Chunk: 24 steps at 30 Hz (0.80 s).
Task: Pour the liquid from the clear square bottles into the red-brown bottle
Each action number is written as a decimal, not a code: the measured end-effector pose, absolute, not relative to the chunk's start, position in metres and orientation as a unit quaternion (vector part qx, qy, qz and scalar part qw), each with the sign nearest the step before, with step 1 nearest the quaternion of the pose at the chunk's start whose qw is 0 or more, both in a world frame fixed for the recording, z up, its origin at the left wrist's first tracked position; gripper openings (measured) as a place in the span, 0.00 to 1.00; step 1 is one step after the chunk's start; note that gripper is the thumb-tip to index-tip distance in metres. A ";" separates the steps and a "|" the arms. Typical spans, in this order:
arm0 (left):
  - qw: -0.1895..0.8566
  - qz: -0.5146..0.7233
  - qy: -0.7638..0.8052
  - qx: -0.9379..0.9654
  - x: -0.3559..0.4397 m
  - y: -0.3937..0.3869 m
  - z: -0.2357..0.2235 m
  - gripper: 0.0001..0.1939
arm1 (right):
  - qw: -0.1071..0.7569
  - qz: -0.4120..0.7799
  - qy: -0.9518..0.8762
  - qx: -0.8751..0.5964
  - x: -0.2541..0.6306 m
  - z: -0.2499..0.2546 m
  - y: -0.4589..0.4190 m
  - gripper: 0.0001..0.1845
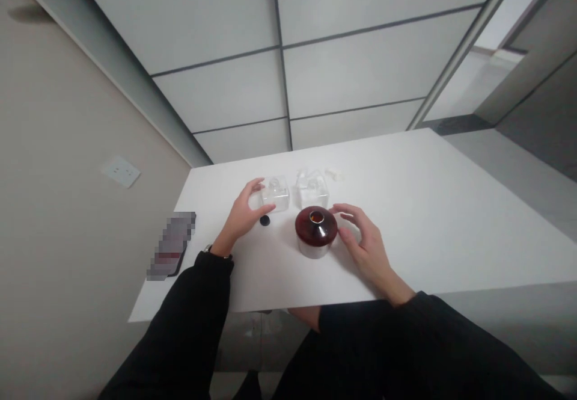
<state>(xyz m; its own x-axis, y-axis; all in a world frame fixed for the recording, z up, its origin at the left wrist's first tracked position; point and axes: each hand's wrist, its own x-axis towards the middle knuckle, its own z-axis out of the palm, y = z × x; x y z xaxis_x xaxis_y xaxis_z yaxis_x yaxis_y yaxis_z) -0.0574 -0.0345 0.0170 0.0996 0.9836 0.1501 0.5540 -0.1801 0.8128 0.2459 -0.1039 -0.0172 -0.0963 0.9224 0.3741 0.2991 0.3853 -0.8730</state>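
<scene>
A round dark red bottle with an open metal neck stands on the white table. My right hand rests just right of it, fingers spread and curved toward its side, holding nothing. My left hand reaches to a clear square bottle at the back left; thumb and fingers curl around its left side. A small black cap lies on the table by my left thumb. A second clear square bottle stands behind the red one.
A phone lies near the table's left edge. A small clear piece sits at the back behind the bottles. A beige wall with a socket runs along the left; grey panels stand behind the table.
</scene>
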 end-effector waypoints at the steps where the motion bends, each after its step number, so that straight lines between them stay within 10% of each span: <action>1: 0.294 0.348 0.566 0.687 -0.056 -0.034 0.016 0.38 | 0.497 0.305 -0.663 -0.470 0.251 -0.012 -0.100 0.26; 5: 0.294 0.310 0.564 0.706 -0.053 -0.032 0.016 0.38 | 0.469 0.304 -0.674 -0.484 0.271 0.007 -0.064 0.27; 11: 0.281 0.296 0.561 0.720 -0.052 -0.028 0.005 0.40 | 0.356 0.391 -0.713 -0.461 0.265 -0.004 -0.007 0.55; 15: 0.286 0.338 0.537 0.717 -0.055 -0.027 -0.005 0.53 | 0.346 0.385 -0.710 -0.477 0.254 -0.014 -0.002 0.49; 24: 0.234 0.459 0.555 0.653 -0.056 -0.023 -0.006 0.33 | 0.423 0.313 -0.672 -0.522 0.283 0.002 -0.033 0.40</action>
